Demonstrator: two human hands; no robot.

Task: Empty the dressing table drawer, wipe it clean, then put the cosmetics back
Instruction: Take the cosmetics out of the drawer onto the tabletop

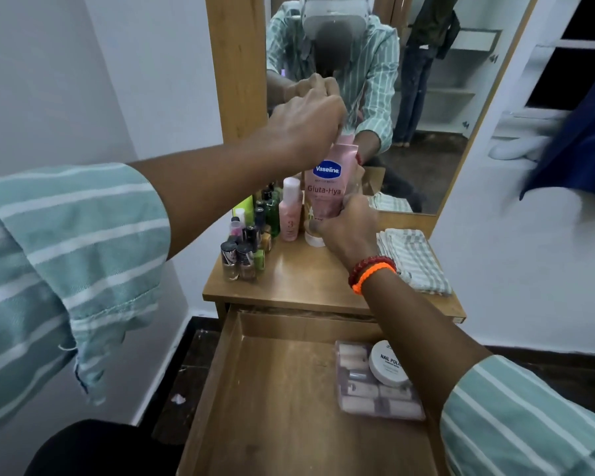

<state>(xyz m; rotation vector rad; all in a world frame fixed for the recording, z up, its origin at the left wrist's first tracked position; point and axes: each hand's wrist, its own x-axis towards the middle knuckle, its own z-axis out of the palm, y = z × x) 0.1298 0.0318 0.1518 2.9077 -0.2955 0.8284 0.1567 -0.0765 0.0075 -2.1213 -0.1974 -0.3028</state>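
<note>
A pink Vaseline lotion tube stands cap-down at the back of the dressing table top. My left hand grips its upper end and my right hand grips its lower part. Below, the wooden drawer is pulled open. At its right side lie a clear pack of small pink items and, on it, a round white nail polish remover tub. Several nail polish bottles and a pink bottle stand on the left of the top.
A folded striped cloth lies on the right of the table top. The mirror rises behind the bottles in a wooden frame. White walls close in on both sides, and a blurred dark blue fabric hangs at the right.
</note>
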